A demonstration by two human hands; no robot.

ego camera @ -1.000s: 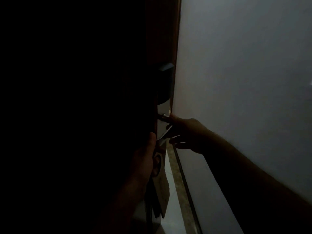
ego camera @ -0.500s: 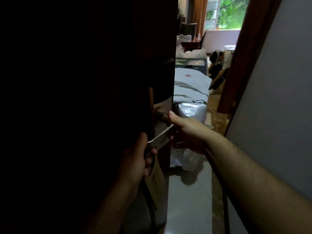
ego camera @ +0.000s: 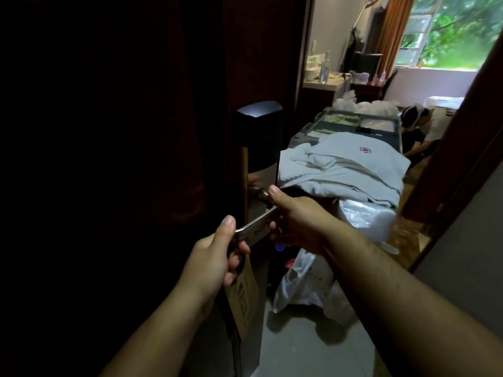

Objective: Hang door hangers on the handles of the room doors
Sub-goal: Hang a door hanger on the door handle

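The door (ego camera: 266, 50) is now seen swung open. A second ago it stood almost shut and only a pale wall was visible at the right. Beyond its edge a lit room is now revealed, with a cart of white linen (ego camera: 348, 170) in the middle distance, plastic bags (ego camera: 307, 281) on the floor near it, and another person (ego camera: 419, 123) crouched at the far right under a window (ego camera: 449, 31).

The metal lever handle (ego camera: 255, 227) below the black lock body (ego camera: 258, 131) is still held at both ends. The right hand (ego camera: 296, 221) is closed round the lever's inner part, with the thumb laid on the spindle. The left hand (ego camera: 217, 257) is curled round the lever's near, free end, and the top of the door hanger (ego camera: 245, 295) is pinched under its fingers. The brown card hanger is seen hanging straight down from that grip, close against the door's edge, just below the lever.

Whether the hanger's opening is already passed over the lever cannot be told, since it is covered by the left fingers. The opening of the door is judged to be incidental to the grip on the lever. The hanging itself appears close to done, but the hanger is not yet released.
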